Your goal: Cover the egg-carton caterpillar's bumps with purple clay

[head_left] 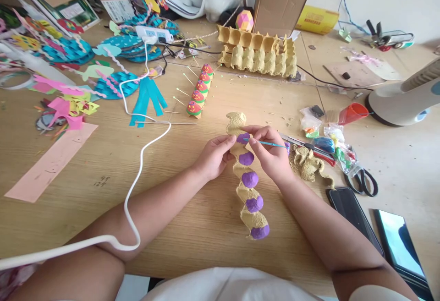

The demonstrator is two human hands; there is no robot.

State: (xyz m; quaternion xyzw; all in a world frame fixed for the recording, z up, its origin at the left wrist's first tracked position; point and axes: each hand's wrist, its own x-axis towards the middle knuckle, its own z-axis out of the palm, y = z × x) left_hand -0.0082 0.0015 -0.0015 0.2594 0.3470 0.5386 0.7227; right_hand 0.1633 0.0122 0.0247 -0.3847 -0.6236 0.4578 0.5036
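White short-sleeved top [233,287], worn with bare forearms [161,198].
Front: plain white fabric, soft folds, faint grey shading, partly seen at the lower edge. Right sleeve [378,293]: white, rounded hem on the upper arm. Left hand [213,158] and right hand [273,154]: ungloved.

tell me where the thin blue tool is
In the head view, the thin blue tool is just right of centre, held in the right hand, its left end at the farthest purple patch on the egg-carton strip.
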